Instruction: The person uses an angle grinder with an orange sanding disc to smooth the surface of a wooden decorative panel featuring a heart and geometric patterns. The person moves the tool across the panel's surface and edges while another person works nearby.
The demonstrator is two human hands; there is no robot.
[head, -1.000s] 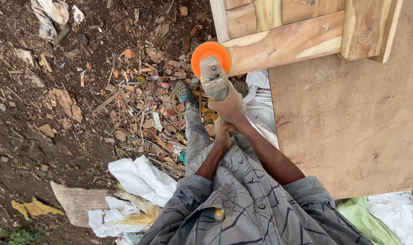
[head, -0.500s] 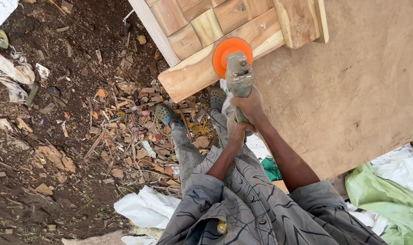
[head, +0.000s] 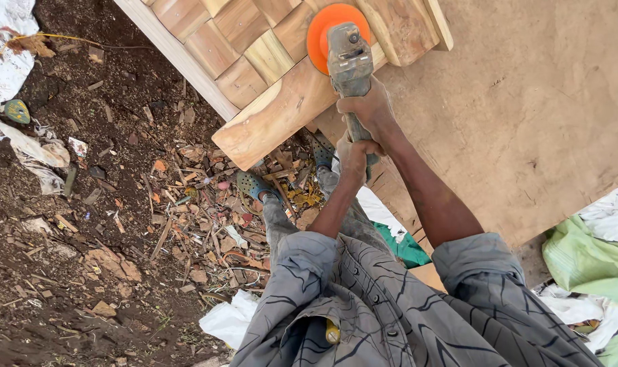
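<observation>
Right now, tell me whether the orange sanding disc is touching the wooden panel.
Cannot tell. In the head view the orange disc overlaps the wooden panel from above, hiding any contact or gap. Both hands grip the grinder.

Bare dark soil (head: 64, 272) underfoot, littered with wood scraps (head: 207, 204); a broad brown board (head: 540, 115) fills the right, white and green sacks (head: 587, 265) beside it, flat daylight.

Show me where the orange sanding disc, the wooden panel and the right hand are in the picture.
orange sanding disc (head: 319, 34): head view, on its bare left half.
wooden panel (head: 268, 112): head view, on the bottom rail.
right hand (head: 370, 109): head view, on its back, gripping the grinder body.
</observation>
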